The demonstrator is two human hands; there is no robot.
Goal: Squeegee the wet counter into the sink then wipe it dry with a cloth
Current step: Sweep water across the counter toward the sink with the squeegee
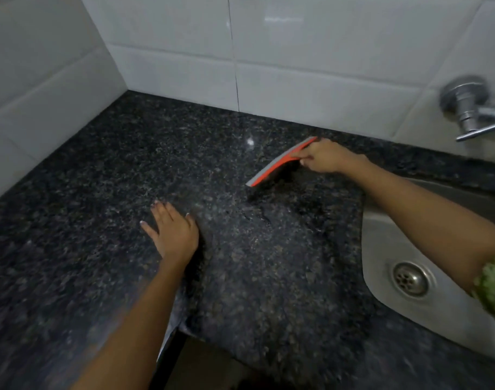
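My right hand (323,156) has its grip clamped on the one squeegee (280,163), its blade down on the wet bench (269,263) at one o'clock. My left hand (174,230) lies flat, fingers apart, at nine. I should press evenly and draw toward the one sink (409,249) at three. No cloth in sight.

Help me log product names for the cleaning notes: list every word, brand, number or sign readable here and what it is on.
None can be read. The squeegee in the right hand, the tap, the wall tiles, the counter and the sink show no print.
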